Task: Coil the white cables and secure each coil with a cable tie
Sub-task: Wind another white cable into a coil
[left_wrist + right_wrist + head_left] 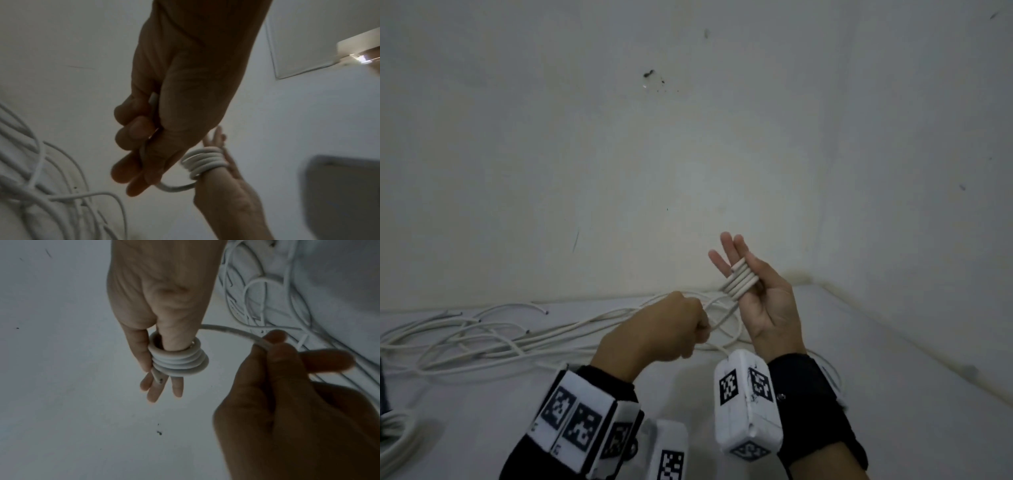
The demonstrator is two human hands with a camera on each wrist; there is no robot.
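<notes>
Wristbands (585, 421) with printed markers sit nearest, one on each of two arms. Left hand (671, 329) is a closed grip, fingers curled round one white cable (232, 331) that runs up to the right hand (760, 298). That hand stands upright with its fingers straight; four or five turns form a coil (741, 282) wound round two of its fingers, thumb alongside, and the cut cable end (159, 378) pokes out past the coil. Beyond the hands, loose cables (493, 339) lie tangled on the white surface (893, 411), too many to count, against a white wall (688, 137).
</notes>
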